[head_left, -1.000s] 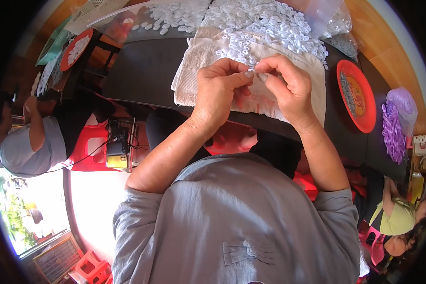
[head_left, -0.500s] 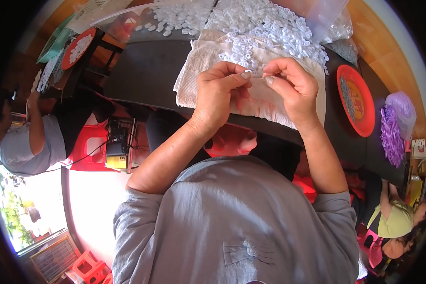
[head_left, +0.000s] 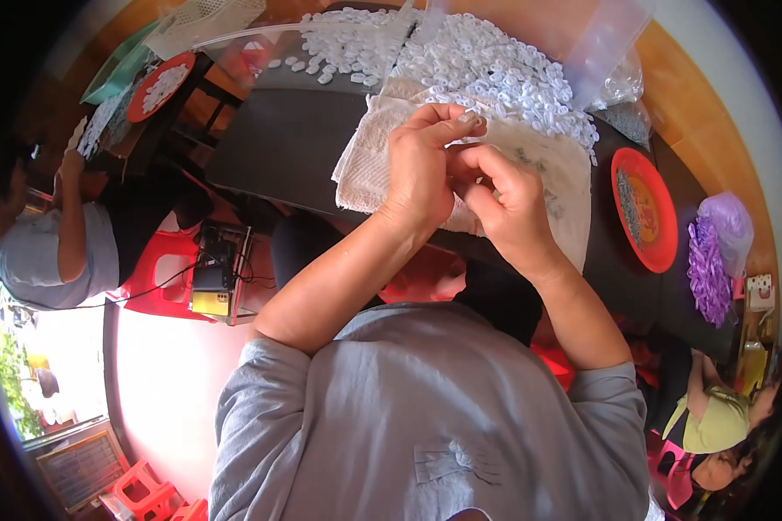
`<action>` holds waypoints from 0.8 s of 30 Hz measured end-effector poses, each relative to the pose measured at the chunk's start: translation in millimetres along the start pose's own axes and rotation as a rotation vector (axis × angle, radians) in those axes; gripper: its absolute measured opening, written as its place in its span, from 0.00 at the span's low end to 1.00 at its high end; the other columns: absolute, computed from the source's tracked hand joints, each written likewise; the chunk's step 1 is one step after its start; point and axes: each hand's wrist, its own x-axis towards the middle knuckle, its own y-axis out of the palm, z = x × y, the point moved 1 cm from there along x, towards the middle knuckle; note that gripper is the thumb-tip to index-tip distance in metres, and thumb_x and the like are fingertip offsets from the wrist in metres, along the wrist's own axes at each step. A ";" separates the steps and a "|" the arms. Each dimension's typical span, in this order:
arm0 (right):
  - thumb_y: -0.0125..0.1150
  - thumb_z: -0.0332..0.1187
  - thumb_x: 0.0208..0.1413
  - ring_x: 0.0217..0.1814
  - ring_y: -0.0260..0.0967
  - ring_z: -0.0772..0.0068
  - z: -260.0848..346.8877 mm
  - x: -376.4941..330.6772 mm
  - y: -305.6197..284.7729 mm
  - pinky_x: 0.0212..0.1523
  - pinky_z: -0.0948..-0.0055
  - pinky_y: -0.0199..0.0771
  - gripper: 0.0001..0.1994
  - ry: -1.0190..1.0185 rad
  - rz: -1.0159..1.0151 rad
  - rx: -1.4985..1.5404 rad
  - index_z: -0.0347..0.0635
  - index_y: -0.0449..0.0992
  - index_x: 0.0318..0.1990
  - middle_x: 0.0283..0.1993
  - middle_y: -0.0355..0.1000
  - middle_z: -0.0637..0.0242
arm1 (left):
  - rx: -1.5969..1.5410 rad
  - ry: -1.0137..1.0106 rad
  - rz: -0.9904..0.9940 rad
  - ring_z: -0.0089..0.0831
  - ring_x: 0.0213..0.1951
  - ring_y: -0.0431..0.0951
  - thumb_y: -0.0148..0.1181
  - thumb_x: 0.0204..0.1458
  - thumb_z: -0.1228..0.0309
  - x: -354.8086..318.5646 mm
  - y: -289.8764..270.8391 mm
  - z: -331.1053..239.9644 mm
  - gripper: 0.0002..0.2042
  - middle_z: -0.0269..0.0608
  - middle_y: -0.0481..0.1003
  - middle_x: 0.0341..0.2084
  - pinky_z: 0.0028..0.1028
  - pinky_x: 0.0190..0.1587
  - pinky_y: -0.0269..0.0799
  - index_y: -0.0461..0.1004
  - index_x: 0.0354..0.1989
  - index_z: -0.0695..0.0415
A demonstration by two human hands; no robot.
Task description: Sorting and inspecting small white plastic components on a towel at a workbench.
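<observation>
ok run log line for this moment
left hand: over cloth, hold unclear | right hand: beside left, hold unclear | white pieces: piled at cloth's far edge

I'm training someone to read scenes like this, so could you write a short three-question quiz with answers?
1. Multiple choice: what colour is the rim of the plate to the right of the towel?
A) Green
B) Red
C) White

2. True or false: the heap of white pieces lies along the towel's near edge, on the camera wearer's side.

3. Short answer: of the wearer's two hands over the towel, which is closer to that heap?

Key:
1. B.
2. False; the heap lies at the towel's far edge and beyond it.
3. The left hand.
</observation>
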 end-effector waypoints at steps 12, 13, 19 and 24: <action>0.52 0.15 0.51 0.37 0.72 0.71 10.4 0.2 16.9 0.38 0.73 0.72 0.07 -0.097 -0.057 -0.048 0.33 0.71 0.36 0.34 0.72 0.61 | -0.141 0.104 -0.042 0.33 0.32 0.76 0.53 0.54 0.78 -0.1 -4.9 -3.2 0.02 0.45 0.74 0.30 0.28 0.35 0.74 0.68 0.33 0.63; 0.51 0.15 0.50 0.36 0.72 0.66 10.5 -0.8 17.8 0.37 0.71 0.72 0.07 -0.163 -0.084 -0.135 0.33 0.70 0.36 0.34 0.71 0.59 | -0.149 0.096 -0.050 0.33 0.32 0.76 0.53 0.54 0.79 0.2 -5.5 -2.4 0.01 0.45 0.74 0.29 0.28 0.35 0.74 0.68 0.33 0.63; 0.50 0.13 0.44 0.35 0.68 0.53 12.2 -0.9 18.2 0.35 0.63 0.71 0.11 -0.417 -0.086 -0.367 0.33 0.70 0.37 0.35 0.67 0.55 | -0.119 0.039 -0.026 0.37 0.40 0.74 0.50 0.58 0.74 -1.8 -10.9 0.3 0.04 0.45 0.73 0.32 0.36 0.45 0.70 0.67 0.35 0.61; 0.50 0.13 0.41 0.35 0.68 0.53 19.4 -1.6 15.1 0.36 0.63 0.71 0.12 -0.515 -0.064 -0.412 0.32 0.70 0.37 0.36 0.67 0.55 | -0.172 0.011 -0.053 0.33 0.32 0.75 0.51 0.54 0.79 -4.3 -7.5 3.7 0.02 0.45 0.73 0.28 0.30 0.38 0.72 0.67 0.35 0.63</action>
